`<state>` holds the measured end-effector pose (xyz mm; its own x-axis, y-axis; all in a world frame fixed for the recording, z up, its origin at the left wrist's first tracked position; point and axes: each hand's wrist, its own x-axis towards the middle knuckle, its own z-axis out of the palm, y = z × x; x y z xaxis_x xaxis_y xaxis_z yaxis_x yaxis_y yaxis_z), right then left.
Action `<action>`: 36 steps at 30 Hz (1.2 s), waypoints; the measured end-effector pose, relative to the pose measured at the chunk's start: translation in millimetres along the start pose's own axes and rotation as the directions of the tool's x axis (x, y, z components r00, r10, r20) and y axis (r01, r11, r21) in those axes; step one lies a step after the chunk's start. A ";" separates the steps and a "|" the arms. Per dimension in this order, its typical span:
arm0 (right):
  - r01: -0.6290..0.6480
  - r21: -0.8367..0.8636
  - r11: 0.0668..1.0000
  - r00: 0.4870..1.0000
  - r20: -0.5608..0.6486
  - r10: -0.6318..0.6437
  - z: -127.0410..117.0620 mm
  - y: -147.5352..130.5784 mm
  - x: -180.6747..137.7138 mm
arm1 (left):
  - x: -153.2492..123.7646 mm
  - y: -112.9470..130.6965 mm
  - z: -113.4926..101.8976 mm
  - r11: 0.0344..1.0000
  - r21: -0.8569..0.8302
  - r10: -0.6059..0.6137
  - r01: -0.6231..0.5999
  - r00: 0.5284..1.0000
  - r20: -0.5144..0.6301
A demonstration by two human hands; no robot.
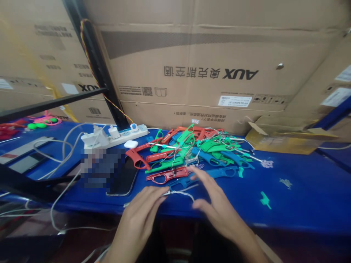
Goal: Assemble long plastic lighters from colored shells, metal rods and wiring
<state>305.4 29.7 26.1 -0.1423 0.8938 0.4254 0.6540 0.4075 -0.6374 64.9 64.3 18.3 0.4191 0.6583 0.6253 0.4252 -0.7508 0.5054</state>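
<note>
My left hand [144,208] is at the table's front edge, its fingers pressed together around a small metallic piece with a white wire [182,193], mostly covered by the fingers. To the right, my right hand [216,201] has its thumb and fingers apart, with nothing held between them. Its fingertips are by a dark red gun-shaped casing [175,174] and a blue casing [219,172]; whether they touch is unclear. Behind both hands lies a pile of green, red and blue gun-shaped plastic casings [186,140], resembling stick-lighter bodies, with metal rods and thin wires among them.
A phone [123,179], a white earbud case [131,144] and a power strip [131,132] with plugs and cables lie left. A green scrap [265,200] is on the blue table [301,186] at right. An open carton [285,137] and large cardboard boxes [197,47] stand behind.
</note>
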 end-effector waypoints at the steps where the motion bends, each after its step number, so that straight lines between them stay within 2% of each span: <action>1: -0.028 -0.064 0.998 1.000 0.009 0.028 -1.2 6.3 -1.5 | -1.5 -5.1 -0.3 1.000 0.023 -0.016 0.016 1.000 -0.009; 6: 0.025 -0.300 0.954 0.992 0.125 0.014 3.8 24.8 -17.8 | -2.7 -13.7 0.5 0.997 0.073 -0.037 0.036 0.999 0.013; 10: 0.017 -0.349 0.937 0.998 0.068 0.007 0.9 32.8 -32.5 | 7.3 -5.9 10.0 1.000 -0.007 0.017 -0.017 0.999 0.035; 13: 0.005 -0.329 0.944 1.000 0.003 -0.004 -7.4 41.0 -34.7 | 14.3 -0.6 18.1 0.997 -0.067 0.046 -0.043 0.998 0.039; 16: 0.013 -0.265 0.964 1.000 -0.012 -0.017 -13.4 44.4 -30.8 | 16.8 0.5 23.4 0.995 -0.100 0.028 -0.025 0.999 0.035; 23: -0.026 -0.109 0.994 1.000 -0.018 0.024 -16.7 37.1 -23.9 | 7.6 -4.6 23.9 0.997 -0.042 -0.056 0.058 0.998 0.038; 30: 0.028 -0.120 0.992 0.998 0.055 -0.022 -15.2 42.0 -18.4 | 0.8 -11.8 26.1 0.998 0.030 -0.054 0.052 0.997 0.064; 33: 0.022 -0.118 0.993 0.998 0.053 -0.016 -14.5 42.3 -20.4 | -1.9 -14.2 29.8 0.998 0.056 -0.031 0.027 0.997 0.072; 36: 0.003 -0.081 0.997 0.995 0.102 0.005 -15.5 40.6 -21.9 | -4.7 -15.8 33.8 0.997 0.078 -0.021 0.015 0.998 0.066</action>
<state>346.6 23.8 1.0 -0.2139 0.9104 0.3543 0.7116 0.3936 -0.5820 83.3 74.9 -12.7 0.4620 0.6757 0.5745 0.4928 -0.7341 0.4672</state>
